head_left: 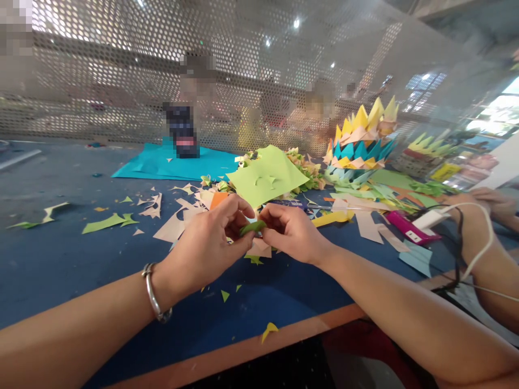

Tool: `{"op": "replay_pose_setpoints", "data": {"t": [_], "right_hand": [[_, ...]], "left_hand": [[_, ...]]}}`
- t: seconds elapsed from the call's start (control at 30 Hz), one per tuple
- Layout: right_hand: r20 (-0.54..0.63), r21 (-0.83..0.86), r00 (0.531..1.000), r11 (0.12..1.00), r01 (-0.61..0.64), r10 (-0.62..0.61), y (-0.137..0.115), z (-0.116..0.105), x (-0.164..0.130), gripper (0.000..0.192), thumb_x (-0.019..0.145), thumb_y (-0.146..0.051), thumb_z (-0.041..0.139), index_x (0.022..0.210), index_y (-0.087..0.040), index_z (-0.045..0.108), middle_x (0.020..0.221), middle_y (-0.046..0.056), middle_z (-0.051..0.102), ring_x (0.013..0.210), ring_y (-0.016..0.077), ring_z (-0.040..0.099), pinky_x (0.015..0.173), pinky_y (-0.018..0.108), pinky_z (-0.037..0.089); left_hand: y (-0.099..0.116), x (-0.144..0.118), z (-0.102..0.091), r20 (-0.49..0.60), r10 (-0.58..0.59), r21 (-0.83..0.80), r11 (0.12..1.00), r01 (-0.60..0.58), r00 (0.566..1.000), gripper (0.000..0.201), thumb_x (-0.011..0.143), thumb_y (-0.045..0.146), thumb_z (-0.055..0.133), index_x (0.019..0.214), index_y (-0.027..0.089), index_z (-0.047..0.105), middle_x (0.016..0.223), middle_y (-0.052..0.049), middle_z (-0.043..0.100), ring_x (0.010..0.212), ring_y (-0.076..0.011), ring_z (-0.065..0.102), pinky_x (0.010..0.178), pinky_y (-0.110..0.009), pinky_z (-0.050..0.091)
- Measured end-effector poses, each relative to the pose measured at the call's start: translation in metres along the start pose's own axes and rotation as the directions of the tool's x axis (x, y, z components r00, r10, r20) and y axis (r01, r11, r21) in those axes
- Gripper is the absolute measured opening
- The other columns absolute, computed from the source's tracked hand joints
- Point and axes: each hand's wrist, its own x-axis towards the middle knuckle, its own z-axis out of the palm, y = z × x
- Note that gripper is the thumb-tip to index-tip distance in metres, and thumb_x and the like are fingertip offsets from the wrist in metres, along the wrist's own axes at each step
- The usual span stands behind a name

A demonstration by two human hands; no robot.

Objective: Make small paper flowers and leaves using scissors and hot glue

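Note:
Between the fingertips of both hands is a small piece of green paper [252, 227], curled or folded; its exact shape is partly hidden by the fingers. My left hand [211, 237], with a silver bangle at the wrist, pinches its left end. On the right end, my right hand [294, 233] pinches with thumb and fingers. Just behind the hands, a light green paper sheet [270, 175] rests tilted on a heap of small paper pieces [306, 167]. Pale pink paper scraps [172, 227] lie beside and under the hands.
Blue paper [174, 165] lies at the back. A tiered paper model [360, 148] stands back right. A magenta power strip [411, 228] with a white plug and cables is at right, near another person's arm [482, 243]. Green scraps [107, 222] lie left. A perforated screen [133, 81] stands behind.

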Motion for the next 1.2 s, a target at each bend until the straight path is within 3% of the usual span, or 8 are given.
{"op": "replay_pose_setpoints", "data": {"t": [0.27,0.5,0.67,0.77,1.0,1.1,1.2], "right_hand": [[-0.034,-0.068,0.999,0.998,0.002,-0.004,0.002,0.0,0.001,0.013,0.077,-0.023,0.064,0.073,-0.02,0.052,0.064,-0.006,0.044,0.057,0.01,0.04,0.052,0.023,0.031],[-0.062,-0.103,0.997,0.994,-0.046,0.04,-0.001,-0.002,0.001,0.01,0.075,-0.022,0.065,0.074,-0.019,0.056,0.06,-0.006,0.047,0.054,0.0097,0.041,0.05,0.023,0.031],[-0.055,-0.116,0.998,0.992,-0.049,0.043,0.0,-0.002,0.001,0.011,0.076,-0.024,0.066,0.074,-0.019,0.058,0.059,-0.006,0.047,0.052,0.0088,0.04,0.049,0.023,0.031],[-0.05,-0.109,0.998,0.993,-0.049,0.044,0.001,-0.002,0.001,0.011,0.077,-0.025,0.067,0.075,-0.019,0.059,0.06,-0.006,0.048,0.053,0.0088,0.042,0.049,0.023,0.032],[-0.055,-0.166,0.998,0.986,-0.001,-0.009,0.0,-0.002,0.002,0.009,0.075,-0.017,0.064,0.073,-0.019,0.056,0.06,-0.006,0.049,0.053,0.0088,0.042,0.05,0.022,0.033],[-0.029,-0.178,0.999,0.984,0.026,-0.032,-0.001,0.0,0.002,0.009,0.075,-0.015,0.064,0.072,-0.019,0.056,0.062,-0.005,0.05,0.054,0.0091,0.044,0.05,0.022,0.034],[-0.014,-0.192,0.999,0.98,0.044,-0.047,-0.001,0.002,0.001,0.009,0.075,-0.015,0.064,0.072,-0.019,0.057,0.062,-0.005,0.049,0.054,0.0095,0.045,0.05,0.022,0.035]], "left_hand": [[0.001,0.0,-0.003,0.001,-0.028,0.032,0.999,0.028,1.0,0.014,0.079,0.016,0.059,0.09,0.022,0.053,0.065,0.006,0.053,0.056,-0.0116,0.051,0.051,-0.024,0.04],[-0.003,0.004,-0.01,0.03,-0.115,-0.01,0.993,0.115,0.993,0.009,0.08,0.026,0.065,0.083,0.021,0.058,0.064,0.002,0.062,0.059,-0.0137,0.059,0.054,-0.025,0.047],[-0.007,0.006,-0.016,0.197,-0.182,-0.109,0.972,0.206,0.963,0.013,0.082,0.033,0.067,0.085,0.021,0.066,0.066,0.0,0.071,0.06,-0.0147,0.063,0.056,-0.024,0.049],[-0.007,0.006,-0.017,0.233,-0.193,-0.127,0.966,0.227,0.953,0.015,0.083,0.034,0.067,0.088,0.02,0.069,0.068,-0.001,0.073,0.061,-0.0149,0.064,0.057,-0.024,0.05],[-0.004,0.006,-0.012,0.119,-0.097,0.16,0.984,0.077,0.988,0.014,0.085,0.032,0.063,0.087,0.023,0.074,0.069,0.0,0.07,0.056,-0.0137,0.057,0.051,-0.023,0.041],[-0.002,0.006,-0.009,0.057,-0.036,0.211,0.977,0.024,0.998,0.011,0.084,0.027,0.063,0.083,0.023,0.073,0.068,0.001,0.069,0.057,-0.0137,0.055,0.052,-0.024,0.039],[-0.002,0.005,-0.008,0.068,-0.045,0.205,0.978,0.03,0.997,0.012,0.084,0.023,0.06,0.077,0.022,0.07,0.061,0.002,0.063,0.054,-0.0129,0.05,0.05,-0.024,0.036]]}}
